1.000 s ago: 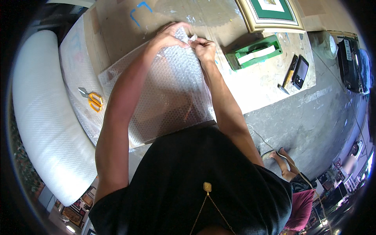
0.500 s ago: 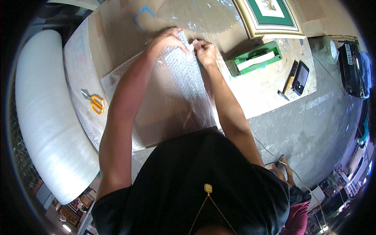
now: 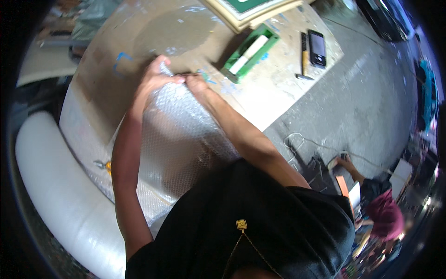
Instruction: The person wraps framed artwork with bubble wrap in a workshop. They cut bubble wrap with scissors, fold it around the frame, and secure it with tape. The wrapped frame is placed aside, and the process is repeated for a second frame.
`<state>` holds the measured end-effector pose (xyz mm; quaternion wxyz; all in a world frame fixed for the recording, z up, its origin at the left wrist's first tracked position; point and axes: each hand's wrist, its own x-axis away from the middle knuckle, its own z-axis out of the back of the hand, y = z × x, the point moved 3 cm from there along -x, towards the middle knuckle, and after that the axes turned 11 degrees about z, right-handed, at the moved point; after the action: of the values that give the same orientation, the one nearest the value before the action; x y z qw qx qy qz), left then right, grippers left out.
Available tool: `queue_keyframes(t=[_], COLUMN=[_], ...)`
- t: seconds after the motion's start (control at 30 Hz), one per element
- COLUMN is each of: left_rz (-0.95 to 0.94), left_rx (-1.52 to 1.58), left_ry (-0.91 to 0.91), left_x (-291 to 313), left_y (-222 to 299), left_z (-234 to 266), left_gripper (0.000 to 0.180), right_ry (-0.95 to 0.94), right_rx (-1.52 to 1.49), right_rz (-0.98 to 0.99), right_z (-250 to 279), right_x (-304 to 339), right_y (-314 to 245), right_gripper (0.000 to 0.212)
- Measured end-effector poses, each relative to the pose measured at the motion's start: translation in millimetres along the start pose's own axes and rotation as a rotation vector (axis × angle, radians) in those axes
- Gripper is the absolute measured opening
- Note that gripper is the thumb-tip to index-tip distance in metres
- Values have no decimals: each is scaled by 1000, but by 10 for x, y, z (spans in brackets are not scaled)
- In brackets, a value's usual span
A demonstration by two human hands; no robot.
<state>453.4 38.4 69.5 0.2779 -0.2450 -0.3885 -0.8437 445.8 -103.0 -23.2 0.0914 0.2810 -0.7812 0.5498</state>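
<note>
A flat piece sheathed in clear bubble wrap (image 3: pixel 172 135) lies against my black shirt at the table's near side; what is inside shows only as a brownish, blurred shape. My left hand (image 3: pixel 155 81) is closed over its far corner, thumb pressed along the wrap's edge. Right beside that thumb, my right hand (image 3: pixel 197 84) grips the same far edge with bent fingers, their tips partly hidden. Beyond my left forearm, a pair of scissors (image 3: pixel 108 167) with orange handles lies mostly covered by the arm.
A large bubble wrap roll (image 3: pixel 55 200) stands at the left. Farther off on the worktable (image 3: pixel 274 100) are a green tape dispenser (image 3: pixel 251 53), a gold-framed picture (image 3: pixel 239 18), a hammer (image 3: pixel 304 58) and a phone (image 3: pixel 317 49). A cable (image 3: pixel 325 146) crosses the floor near another person (image 3: pixel 385 214).
The view has turned, so the table's things sit farther left and higher. My right hand has come close against my left at the wrap's far edge. My left forearm now covers most of the scissors.
</note>
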Motion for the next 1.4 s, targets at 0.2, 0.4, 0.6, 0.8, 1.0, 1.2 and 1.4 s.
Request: queue_keyframes(t=[0.2,0.4,0.6,0.8,1.0,1.2,1.4], left_rz=[-278,-380,-205,-267,-212,-82,-67], left_rx=[-30,-82,-290,-227,-294,-310,-329], left_ry=[128,-82,-317,-340,-61,277,336], left_x=[281,467,140,-298,-411,-197,-160], left_y=[149,476,227,-120,-262,-80,-61], left_z=[66,114,154,-51,-154,-220,-221], left_gripper=[70,61,31,32,39,39,36], right_ry=[-282,-208,140,660,485,504,509], right_rx=[-389,5,575,1633,1606,1559,1598], right_rz=[-450,-263,973,439,276,312,413], right_z=[-103,42,1474,3984,4153,4217,4193], right_x=[211,425,955,-289,-611,-588,-617], right_y=[-99,-302,-2171,-2543,-2524,-2553,-2565], right_gripper=[25,21,10,79,86,73,75])
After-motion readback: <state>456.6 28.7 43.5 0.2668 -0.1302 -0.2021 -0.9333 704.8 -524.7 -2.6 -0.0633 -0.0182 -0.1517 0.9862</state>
